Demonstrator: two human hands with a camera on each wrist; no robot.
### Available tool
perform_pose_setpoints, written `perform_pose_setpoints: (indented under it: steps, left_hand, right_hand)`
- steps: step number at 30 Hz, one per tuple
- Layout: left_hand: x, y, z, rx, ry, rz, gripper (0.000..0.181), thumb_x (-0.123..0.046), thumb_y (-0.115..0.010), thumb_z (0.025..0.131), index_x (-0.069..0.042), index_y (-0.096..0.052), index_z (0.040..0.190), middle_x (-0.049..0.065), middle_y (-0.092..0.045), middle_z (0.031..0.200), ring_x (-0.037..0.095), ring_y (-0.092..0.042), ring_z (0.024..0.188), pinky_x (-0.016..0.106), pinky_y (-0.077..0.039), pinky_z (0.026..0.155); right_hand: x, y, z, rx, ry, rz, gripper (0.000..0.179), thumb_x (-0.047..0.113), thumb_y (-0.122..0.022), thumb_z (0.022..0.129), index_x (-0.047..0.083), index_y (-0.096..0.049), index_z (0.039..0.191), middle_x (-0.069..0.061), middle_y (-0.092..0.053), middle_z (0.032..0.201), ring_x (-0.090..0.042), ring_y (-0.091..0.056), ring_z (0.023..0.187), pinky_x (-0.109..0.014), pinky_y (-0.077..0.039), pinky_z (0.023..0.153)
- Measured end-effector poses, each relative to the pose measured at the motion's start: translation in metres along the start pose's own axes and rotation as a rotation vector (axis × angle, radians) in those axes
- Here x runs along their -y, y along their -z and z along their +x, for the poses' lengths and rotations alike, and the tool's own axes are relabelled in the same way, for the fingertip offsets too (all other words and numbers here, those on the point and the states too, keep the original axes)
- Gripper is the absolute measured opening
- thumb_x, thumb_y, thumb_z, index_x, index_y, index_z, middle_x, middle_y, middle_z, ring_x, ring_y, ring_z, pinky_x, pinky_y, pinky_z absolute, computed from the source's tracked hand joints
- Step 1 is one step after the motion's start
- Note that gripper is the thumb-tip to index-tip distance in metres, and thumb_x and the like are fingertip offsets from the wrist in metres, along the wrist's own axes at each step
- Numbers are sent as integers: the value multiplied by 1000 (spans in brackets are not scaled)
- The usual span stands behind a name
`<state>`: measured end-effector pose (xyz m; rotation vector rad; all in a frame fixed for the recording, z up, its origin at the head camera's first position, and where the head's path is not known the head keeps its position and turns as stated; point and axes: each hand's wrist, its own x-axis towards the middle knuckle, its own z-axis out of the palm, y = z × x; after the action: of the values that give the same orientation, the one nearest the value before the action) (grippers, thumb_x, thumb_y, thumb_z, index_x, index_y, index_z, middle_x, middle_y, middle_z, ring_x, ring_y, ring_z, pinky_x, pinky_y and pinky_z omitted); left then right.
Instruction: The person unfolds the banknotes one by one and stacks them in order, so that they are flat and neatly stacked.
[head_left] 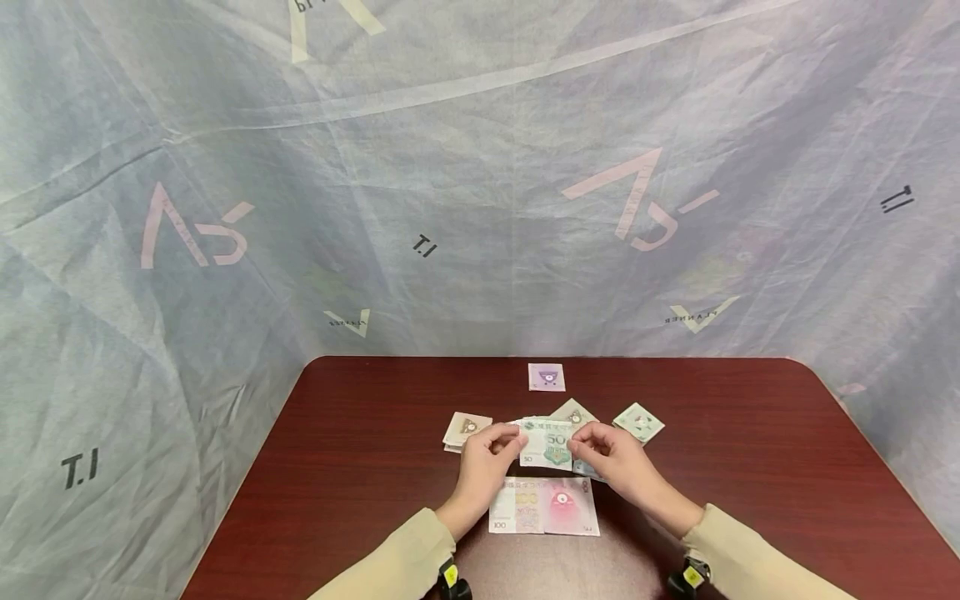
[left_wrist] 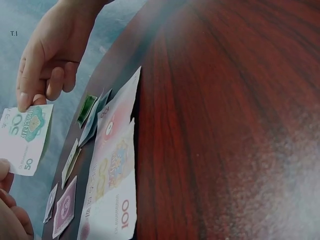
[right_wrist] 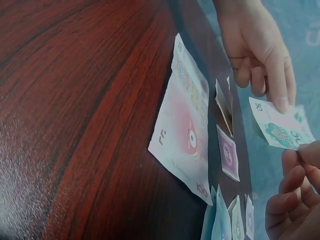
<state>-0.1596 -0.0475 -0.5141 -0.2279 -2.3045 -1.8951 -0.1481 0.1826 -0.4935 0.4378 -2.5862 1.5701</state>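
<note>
Both hands hold a green play banknote marked 50 (head_left: 546,450) above the table. My left hand (head_left: 487,467) pinches its left edge between thumb and fingers, and my right hand (head_left: 621,462) pinches the right edge. In the left wrist view the 50 note (left_wrist: 30,135) is stretched fairly flat between the hands. Closer to me, a pink note marked 100 (head_left: 572,510) lies face up, with a seam across its middle and a step along its edge. A bluish note (head_left: 588,468) is partly hidden behind my right hand.
A folded brownish note (head_left: 467,428) lies to the left, another brownish one (head_left: 576,412) behind the held note, and a green one (head_left: 639,422) to the right. A purple piece (head_left: 546,377) sits near the back edge of the dark red table (head_left: 375,467). Grey cloth (head_left: 480,167) hangs behind.
</note>
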Motion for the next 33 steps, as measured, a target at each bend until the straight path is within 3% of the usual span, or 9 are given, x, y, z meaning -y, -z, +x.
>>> perform_pose_setpoints:
  steps: [3,6,9,11,17,24,30,33]
  left_hand:
    - [-1,0,0,-4,23,-9,24,-6,-81,88,-4,-72,111,8,-71,80,2,-50,63,16,-39,59]
    - [-2,-1,-1,-16,35,-13,19,-6,-82,88,-5,-70,102,7,-70,79,4,-51,62,16,-40,59]
    - [-2,-1,-1,-25,28,-10,11,-7,-81,89,-7,-71,92,6,-68,78,6,-52,63,17,-40,60]
    - [-1,-1,-2,-29,23,-21,9,-8,-81,89,-7,-72,92,5,-67,78,6,-51,62,17,-40,59]
    - [1,0,0,-37,-4,37,8,-9,-81,89,-7,-73,91,2,-62,84,5,-49,65,18,-39,62]
    - [0,1,-1,9,18,14,8,-11,-79,91,-9,-72,92,2,-65,77,3,-48,58,17,-39,56]
    - [1,2,-1,27,49,-12,8,-12,-81,90,-7,-75,91,6,-69,80,4,-50,62,18,-40,60]
    - [1,2,-1,41,66,-52,9,-10,-82,89,-4,-77,92,10,-71,81,2,-48,57,17,-39,54]
  right_hand:
    - [0,-1,0,-1,8,-9,8,10,-75,94,15,-72,88,0,-65,75,-1,-50,64,-24,-42,60]
    - [-1,-1,1,-2,15,-15,8,11,-75,94,16,-73,88,1,-65,74,-1,-51,64,-24,-43,60]
    - [0,-1,1,-3,19,-19,8,11,-75,94,16,-73,88,2,-65,74,-1,-51,64,-24,-43,60]
    - [0,-2,1,0,18,-16,8,11,-75,94,16,-73,88,-2,-66,74,-1,-50,64,-24,-43,60]
    - [0,-2,2,3,28,-8,8,10,-75,93,14,-73,87,8,-63,73,-1,-49,63,-23,-42,58]
    - [-1,-1,2,-7,2,-24,7,9,-75,93,14,-73,88,7,-62,71,-2,-50,62,-23,-42,58]
    - [-2,1,2,-3,-17,-53,5,12,-75,93,15,-73,90,10,-60,71,-4,-51,63,-24,-42,60]
    - [-3,3,3,-8,-2,-75,5,12,-75,93,14,-73,89,11,-60,71,-4,-51,63,-24,-42,59]
